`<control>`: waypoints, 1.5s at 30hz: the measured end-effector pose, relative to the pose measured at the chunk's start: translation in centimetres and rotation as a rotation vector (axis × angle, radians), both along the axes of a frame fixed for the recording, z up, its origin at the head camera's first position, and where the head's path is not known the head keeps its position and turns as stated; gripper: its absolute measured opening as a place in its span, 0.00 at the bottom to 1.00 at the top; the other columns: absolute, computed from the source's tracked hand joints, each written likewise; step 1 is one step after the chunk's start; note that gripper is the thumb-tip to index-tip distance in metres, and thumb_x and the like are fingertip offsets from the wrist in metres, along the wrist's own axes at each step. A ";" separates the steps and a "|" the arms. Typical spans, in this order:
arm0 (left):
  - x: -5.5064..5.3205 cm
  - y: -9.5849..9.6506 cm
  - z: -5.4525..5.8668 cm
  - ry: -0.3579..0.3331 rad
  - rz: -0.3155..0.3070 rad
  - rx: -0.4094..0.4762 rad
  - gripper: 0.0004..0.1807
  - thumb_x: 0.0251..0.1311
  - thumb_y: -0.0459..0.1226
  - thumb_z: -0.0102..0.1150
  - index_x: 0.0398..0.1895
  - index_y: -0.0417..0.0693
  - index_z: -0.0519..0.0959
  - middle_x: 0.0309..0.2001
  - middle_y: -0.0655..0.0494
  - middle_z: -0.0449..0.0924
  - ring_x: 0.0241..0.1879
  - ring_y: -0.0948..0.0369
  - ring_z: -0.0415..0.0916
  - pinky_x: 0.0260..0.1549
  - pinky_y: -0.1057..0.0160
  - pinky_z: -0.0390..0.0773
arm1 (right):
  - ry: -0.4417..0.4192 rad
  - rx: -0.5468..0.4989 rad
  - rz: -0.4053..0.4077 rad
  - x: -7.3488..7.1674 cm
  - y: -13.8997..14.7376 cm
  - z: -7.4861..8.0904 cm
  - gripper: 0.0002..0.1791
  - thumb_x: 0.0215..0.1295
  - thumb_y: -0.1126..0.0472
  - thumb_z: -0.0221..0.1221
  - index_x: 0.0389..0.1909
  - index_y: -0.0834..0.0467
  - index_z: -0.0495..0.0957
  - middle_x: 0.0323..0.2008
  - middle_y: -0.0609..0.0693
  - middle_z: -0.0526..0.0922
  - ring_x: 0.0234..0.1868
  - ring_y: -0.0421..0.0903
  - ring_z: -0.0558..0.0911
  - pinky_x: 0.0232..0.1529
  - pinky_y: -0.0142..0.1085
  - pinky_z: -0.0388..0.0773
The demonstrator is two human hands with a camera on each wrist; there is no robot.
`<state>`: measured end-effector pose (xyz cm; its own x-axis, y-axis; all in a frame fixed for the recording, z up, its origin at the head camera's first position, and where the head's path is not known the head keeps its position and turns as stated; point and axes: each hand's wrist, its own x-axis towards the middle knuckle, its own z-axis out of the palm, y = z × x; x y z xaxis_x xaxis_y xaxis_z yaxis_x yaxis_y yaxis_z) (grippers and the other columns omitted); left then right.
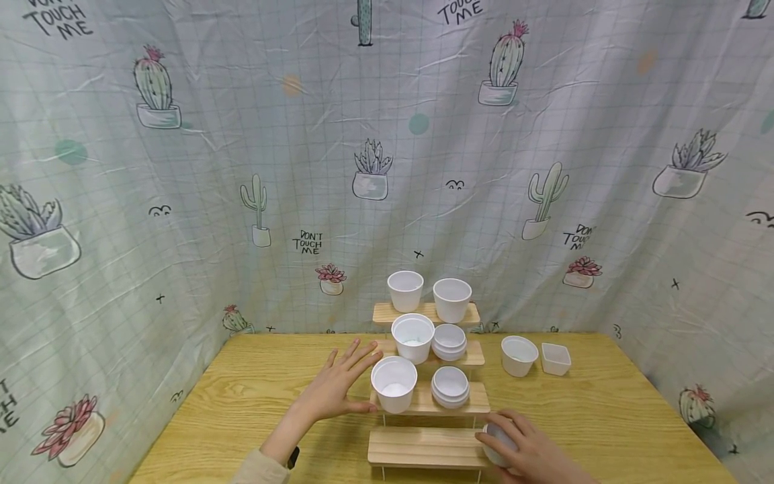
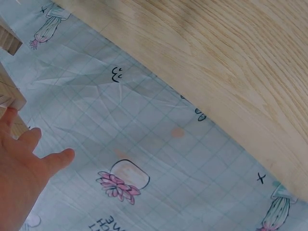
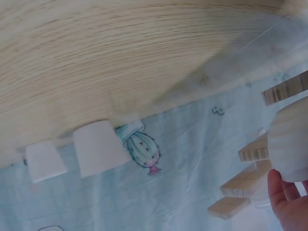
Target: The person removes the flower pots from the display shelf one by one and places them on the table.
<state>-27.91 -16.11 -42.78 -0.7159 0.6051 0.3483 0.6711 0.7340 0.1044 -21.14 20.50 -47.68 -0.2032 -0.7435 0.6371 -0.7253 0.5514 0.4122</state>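
My right hand (image 1: 526,454) grips a white plastic pot (image 1: 499,444) at the right end of the lowest shelf (image 1: 423,447) of a tiered wooden stand. In the right wrist view the fingers (image 3: 275,190) press against the side of this pot (image 3: 291,139). At the stand's left side, my left hand (image 1: 338,386) has its fingers spread, with the thumb at the end of the shelf (image 1: 471,398) second from the bottom. That shelf carries a white pot (image 1: 394,384) on the left and a low, ridged white pot (image 1: 450,386) on the right.
Higher up are another white pot (image 1: 413,338), a low ridged pot (image 1: 449,341) and two tall pots (image 1: 406,291) on top. A round pot (image 1: 519,356) and a square pot (image 1: 555,359) stand on the table (image 1: 605,417) to the right. A patterned curtain (image 1: 302,202) hangs behind.
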 end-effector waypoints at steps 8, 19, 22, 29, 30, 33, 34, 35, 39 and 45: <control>0.1 0.0 0.1 -0.010 -0.001 0.004 0.50 0.39 0.61 0.61 0.68 0.60 0.53 0.69 0.59 0.51 0.69 0.50 0.43 0.56 0.32 0.53 | -0.009 -0.052 0.017 -0.2 1.0 -0.2 0.24 0.63 0.40 0.39 0.46 0.50 0.75 0.44 0.52 0.74 0.44 0.46 0.69 0.34 0.35 0.70; 0.2 0.0 0.2 -0.008 0.006 0.000 0.50 0.39 0.61 0.62 0.68 0.60 0.53 0.69 0.60 0.51 0.69 0.50 0.42 0.56 0.32 0.54 | -0.032 -0.071 -0.061 -0.3 2.5 0.3 0.27 0.63 0.39 0.34 0.44 0.49 0.75 0.44 0.52 0.74 0.41 0.45 0.69 0.35 0.36 0.68; 0.2 0.0 0.2 -0.013 0.008 -0.002 0.50 0.39 0.61 0.61 0.68 0.60 0.53 0.69 0.60 0.51 0.69 0.50 0.42 0.56 0.32 0.54 | -0.031 -0.086 -0.075 -0.5 2.8 0.3 0.27 0.64 0.39 0.33 0.44 0.49 0.75 0.44 0.52 0.74 0.40 0.45 0.70 0.34 0.37 0.68; 0.3 0.0 0.2 -0.023 0.006 0.004 0.50 0.39 0.60 0.62 0.68 0.60 0.53 0.69 0.60 0.51 0.69 0.50 0.42 0.56 0.32 0.53 | -0.086 -0.115 -0.141 -0.7 3.9 0.1 0.29 0.63 0.39 0.31 0.46 0.50 0.75 0.43 0.52 0.74 0.40 0.46 0.70 0.28 0.38 0.74; 0.3 0.0 0.2 -0.025 0.006 0.007 0.50 0.39 0.60 0.62 0.68 0.60 0.54 0.69 0.60 0.51 0.69 0.50 0.42 0.56 0.32 0.53 | -0.092 -0.118 -0.152 -0.8 4.1 0.1 0.29 0.63 0.39 0.30 0.46 0.50 0.75 0.43 0.52 0.74 0.40 0.46 0.70 0.27 0.39 0.75; 0.2 0.1 0.2 -0.022 0.003 0.011 0.50 0.39 0.58 0.64 0.67 0.59 0.54 0.69 0.59 0.51 0.69 0.49 0.43 0.56 0.32 0.53 | -0.092 -0.140 -0.167 -1.4 4.7 -0.2 0.29 0.63 0.39 0.31 0.44 0.51 0.76 0.42 0.53 0.74 0.40 0.47 0.70 0.26 0.40 0.75; 0.2 0.1 0.2 -0.022 0.001 0.014 0.50 0.38 0.58 0.64 0.67 0.59 0.54 0.69 0.59 0.51 0.69 0.49 0.43 0.56 0.32 0.53 | -0.087 -0.152 -0.166 -1.6 4.9 -0.3 0.29 0.63 0.39 0.31 0.44 0.52 0.76 0.42 0.53 0.74 0.40 0.48 0.69 0.26 0.41 0.74; 0.2 0.1 0.1 -0.023 -0.001 0.015 0.50 0.38 0.58 0.64 0.67 0.59 0.54 0.69 0.58 0.51 0.69 0.49 0.43 0.56 0.32 0.53 | -0.086 -0.161 -0.166 -1.8 5.1 -0.4 0.30 0.63 0.39 0.31 0.43 0.52 0.76 0.42 0.53 0.74 0.40 0.48 0.69 0.26 0.42 0.74; 0.0 0.0 0.0 -0.021 -0.004 0.018 0.50 0.38 0.58 0.64 0.68 0.60 0.53 0.69 0.58 0.52 0.69 0.49 0.42 0.56 0.32 0.52 | -0.089 -0.178 -0.181 -2.5 5.9 -0.6 0.31 0.63 0.39 0.32 0.42 0.55 0.77 0.42 0.53 0.74 0.40 0.48 0.69 0.28 0.43 0.73; -0.1 0.0 -0.1 -0.021 -0.004 0.021 0.50 0.38 0.58 0.64 0.68 0.60 0.53 0.69 0.59 0.51 0.69 0.50 0.42 0.56 0.32 0.53 | -0.085 -0.174 -0.224 -3.3 6.9 -0.9 0.33 0.64 0.39 0.29 0.41 0.56 0.77 0.41 0.55 0.74 0.40 0.49 0.69 0.31 0.43 0.70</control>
<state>-28.03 -16.12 -42.85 -0.7205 0.6012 0.3457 0.6719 0.7286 0.1333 -24.41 27.45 -48.59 -0.4079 -0.5551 0.7249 -0.6058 0.7586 0.2400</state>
